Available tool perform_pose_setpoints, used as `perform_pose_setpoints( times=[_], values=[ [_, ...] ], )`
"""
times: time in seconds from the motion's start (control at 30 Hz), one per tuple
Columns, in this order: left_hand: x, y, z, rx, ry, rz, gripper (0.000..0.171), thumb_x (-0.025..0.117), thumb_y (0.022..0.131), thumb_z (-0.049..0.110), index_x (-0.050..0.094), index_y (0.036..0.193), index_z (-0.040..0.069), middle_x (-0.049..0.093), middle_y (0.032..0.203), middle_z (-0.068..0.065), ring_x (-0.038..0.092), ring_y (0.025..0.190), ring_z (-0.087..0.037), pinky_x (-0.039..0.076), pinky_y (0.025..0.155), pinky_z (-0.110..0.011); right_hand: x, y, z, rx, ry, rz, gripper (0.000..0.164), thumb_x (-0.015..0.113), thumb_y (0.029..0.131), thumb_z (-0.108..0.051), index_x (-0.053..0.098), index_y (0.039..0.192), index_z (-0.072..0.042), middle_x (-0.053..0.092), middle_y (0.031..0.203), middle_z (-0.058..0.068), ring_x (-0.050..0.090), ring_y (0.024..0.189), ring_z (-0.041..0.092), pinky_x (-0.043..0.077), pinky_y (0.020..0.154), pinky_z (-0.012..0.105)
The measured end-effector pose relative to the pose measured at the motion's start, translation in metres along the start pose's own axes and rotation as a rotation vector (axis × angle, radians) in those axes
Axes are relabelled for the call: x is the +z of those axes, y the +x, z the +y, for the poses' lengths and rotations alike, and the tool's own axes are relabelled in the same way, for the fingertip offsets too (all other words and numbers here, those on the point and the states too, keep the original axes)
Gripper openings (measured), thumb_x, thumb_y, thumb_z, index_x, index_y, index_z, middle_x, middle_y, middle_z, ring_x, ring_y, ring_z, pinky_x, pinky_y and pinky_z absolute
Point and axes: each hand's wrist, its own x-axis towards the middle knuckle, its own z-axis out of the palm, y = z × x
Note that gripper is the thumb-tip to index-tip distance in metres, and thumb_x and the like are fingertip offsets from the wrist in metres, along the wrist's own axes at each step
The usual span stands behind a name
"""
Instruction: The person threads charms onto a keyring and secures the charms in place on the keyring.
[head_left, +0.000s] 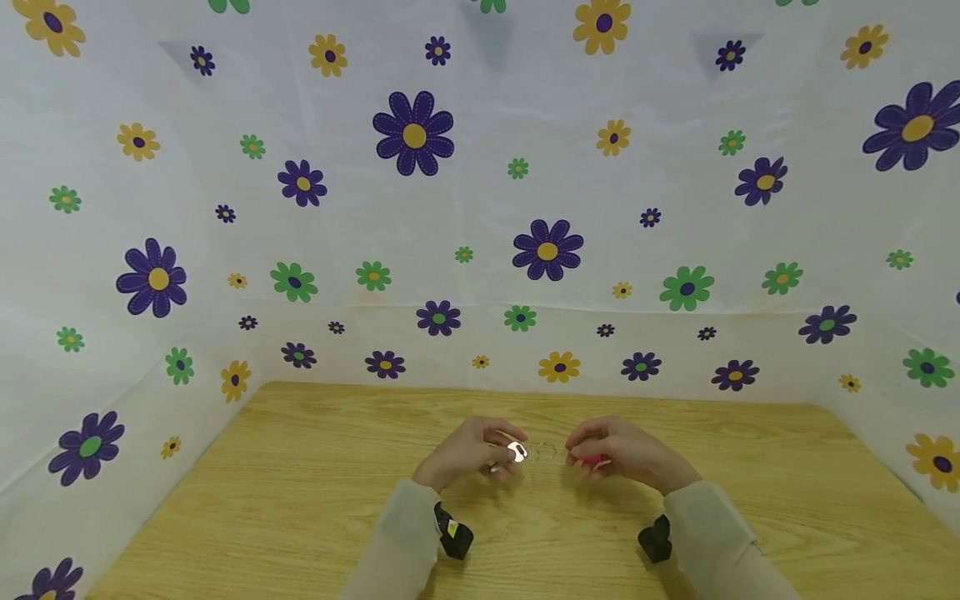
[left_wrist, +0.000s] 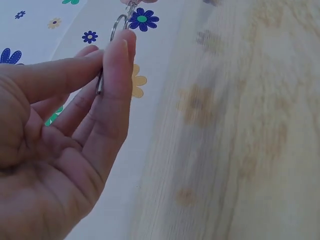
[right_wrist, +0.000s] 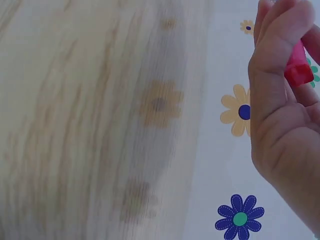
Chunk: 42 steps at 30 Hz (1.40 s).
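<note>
My left hand (head_left: pixel 468 450) pinches a flat, shiny metal piece (head_left: pixel 517 452) between thumb and fingers, just above the wooden table. In the left wrist view the same metal piece (left_wrist: pixel 99 89) shows edge-on between the fingertips, with a metal ring (left_wrist: pixel 114 27) rising beyond them. Facing it, my right hand (head_left: pixel 626 454) grips a small pinkish-red object (head_left: pixel 592 459). Its blocky red end (right_wrist: pixel 299 72) sticks out behind the curled fingers in the right wrist view; the rest is hidden. Thin metal rings (head_left: pixel 547 451) span the gap between both hands.
The wooden table (head_left: pixel 315 500) has a light grain and a glossy surface. White cloth (head_left: pixel 465 208) printed with purple, yellow and green flowers encloses its back and sides. Black wrist cameras (head_left: pixel 454 535) sit below both wrists.
</note>
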Motion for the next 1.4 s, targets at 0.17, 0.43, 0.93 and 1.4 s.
perform_pose_setpoints(
  times=[0.17, 0.43, 0.93, 1.4],
  values=[
    [-0.003, 0.002, -0.001, 0.018, -0.01, 0.017, 0.032, 0.06, 0.095, -0.012, 0.062, 0.127, -0.011, 0.072, 0.11, -0.016, 0.073, 0.084, -0.025, 0.061, 0.07, -0.034, -0.008, -0.002, 0.001, 0.012, 0.03, 0.013, 0.026, 0.059, 0.101, -0.005, 0.059, 0.117, 0.016, 0.071, 0.098, 0.011, 0.067, 0.077, 0.015, 0.059, 0.072, 0.027],
    [-0.006, 0.002, -0.006, 0.033, -0.065, 0.004, 0.036, 0.058, 0.095, -0.013, 0.058, 0.131, -0.012, 0.067, 0.122, -0.019, 0.073, 0.093, -0.029, 0.06, 0.078, -0.034, -0.017, -0.005, 0.0, 0.008, 0.045, 0.008, 0.026, 0.06, 0.099, -0.001, 0.059, 0.117, 0.018, 0.071, 0.099, 0.013, 0.07, 0.081, 0.017, 0.06, 0.077, 0.031],
    [-0.001, 0.01, -0.011, -0.009, -0.036, 0.069, 0.029, 0.06, 0.094, -0.014, 0.065, 0.122, -0.011, 0.071, 0.112, -0.016, 0.075, 0.084, -0.028, 0.061, 0.07, -0.033, -0.024, -0.004, 0.006, 0.01, 0.057, 0.016, 0.024, 0.06, 0.099, 0.002, 0.059, 0.116, 0.019, 0.071, 0.101, 0.016, 0.07, 0.083, 0.019, 0.06, 0.078, 0.032],
    [0.0, 0.013, -0.006, -0.025, 0.049, 0.128, 0.028, 0.058, 0.091, -0.019, 0.066, 0.117, -0.011, 0.071, 0.107, -0.014, 0.074, 0.083, -0.029, 0.061, 0.068, -0.033, -0.022, 0.003, 0.006, 0.045, -0.031, 0.027, 0.024, 0.058, 0.098, 0.004, 0.059, 0.117, 0.018, 0.071, 0.101, 0.017, 0.068, 0.085, 0.021, 0.059, 0.079, 0.032]
  ],
)
